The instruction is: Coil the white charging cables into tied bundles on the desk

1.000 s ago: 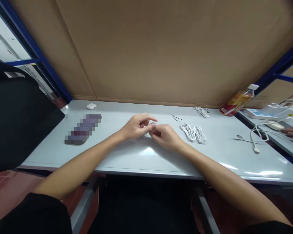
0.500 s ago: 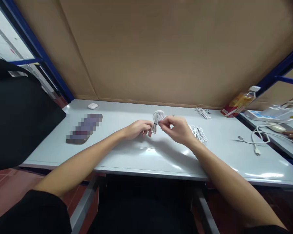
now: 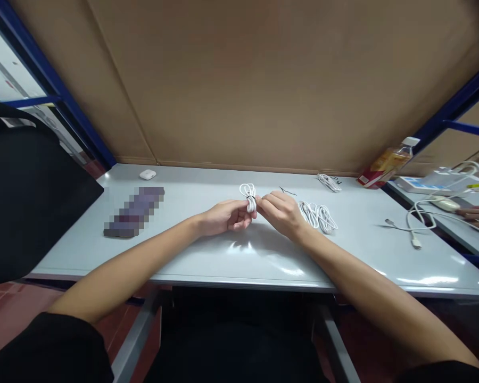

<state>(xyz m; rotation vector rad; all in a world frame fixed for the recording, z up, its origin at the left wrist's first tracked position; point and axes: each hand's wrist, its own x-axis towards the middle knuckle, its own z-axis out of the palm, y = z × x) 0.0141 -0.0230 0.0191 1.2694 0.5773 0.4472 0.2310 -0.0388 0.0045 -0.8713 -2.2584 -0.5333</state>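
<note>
My left hand [image 3: 223,218] and my right hand [image 3: 281,214] meet at the middle of the grey table [image 3: 355,255]. Between their fingertips is a coiled white cable [image 3: 248,194], standing upright with its loops above the fingers. A black tie [image 3: 250,198] binds its waist, partly hidden by my fingers. A second coiled white cable [image 3: 317,217] lies just beyond my right hand, not touched. Thin black wire ties [image 3: 287,190] lie close behind my right fingers.
Along the back are a white earbud case [image 3: 147,174], a smaller white cable bundle [image 3: 329,182] and a lying plastic bottle [image 3: 385,170]. A blurred box [image 3: 133,211] lies left. Right are a loose white cable [image 3: 413,224], a mouse [image 3: 444,204] and a co-worker's hand [image 3: 477,217].
One second ago my fingers pinched something small, with no coil showing. Now the tied white coil stands between them. Since the middle frame, my right hand has moved left, closer to my left hand.
</note>
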